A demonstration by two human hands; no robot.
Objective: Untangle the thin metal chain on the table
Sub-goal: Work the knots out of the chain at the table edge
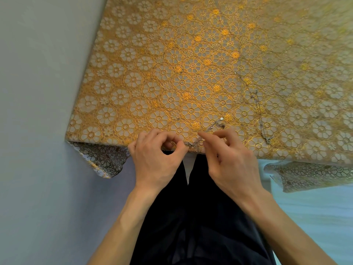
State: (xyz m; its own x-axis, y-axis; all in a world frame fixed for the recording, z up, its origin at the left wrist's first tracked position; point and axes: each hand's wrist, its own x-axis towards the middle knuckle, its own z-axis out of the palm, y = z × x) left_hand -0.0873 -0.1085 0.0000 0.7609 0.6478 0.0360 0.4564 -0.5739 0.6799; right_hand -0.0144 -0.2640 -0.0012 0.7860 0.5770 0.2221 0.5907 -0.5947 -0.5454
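Left hand (156,152): thumb and forefinger closed on the thin metal chain (193,144) at the table (118,131) near edge; right hand (231,157) pinches the same tangle just beside; another chain length (259,111) lies well right, with open cloth beyond.

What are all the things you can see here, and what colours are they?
tablecloth: one, gold flower lace, spread flat, corners hanging down.
thin metal chain: one tangled stretch, silvery, at the cloth's near edge, running between the hands.
loose chain strand: one, silvery, lying on the cloth to the right; cannot tell if it joins the first.
wall: one, grey, on the left.
pale blue surface: one, lower right.
dark clothing: one, near black, on the person, below the cloth's edge.
left hand: one, pinching the chain.
right hand: one, fingers curled at the chain; grip unclear.
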